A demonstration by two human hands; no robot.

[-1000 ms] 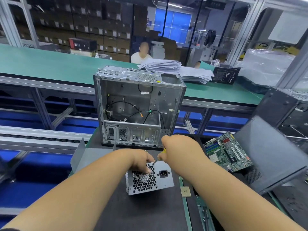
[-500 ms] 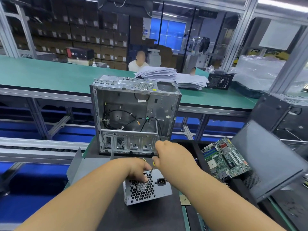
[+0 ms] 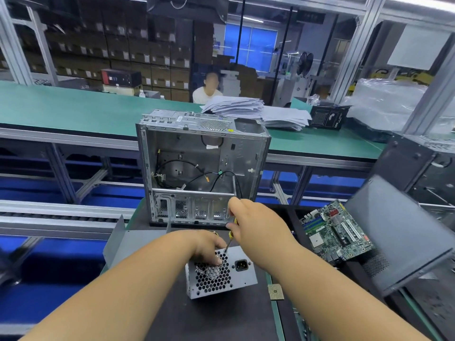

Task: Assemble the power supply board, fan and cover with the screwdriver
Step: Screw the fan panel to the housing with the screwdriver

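A grey power supply unit (image 3: 242, 276) with a honeycomb fan grille and a black socket sits on the dark mat in front of me. My left hand (image 3: 205, 246) rests over its top edge, fingertips curled down onto the grille. My right hand (image 3: 256, 225) grips a yellow-handled screwdriver (image 3: 229, 241), tip at the top of the grille. An open, empty metal computer case (image 3: 202, 166) with loose black cables stands behind. A green motherboard (image 3: 336, 230) lies to the right.
A dark grey case side panel (image 3: 398, 232) leans at the right, over the motherboard's far side. A folded grey metal sheet (image 3: 123, 242) lies left of the unit. A small square chip (image 3: 275, 291) lies by the mat's edge. A green conveyor (image 3: 73, 112) with paper stacks runs behind.
My right hand has lifted and tilted the screwdriver more upright on the grille. My view has dropped slightly closer; the left hand stays on the unit.
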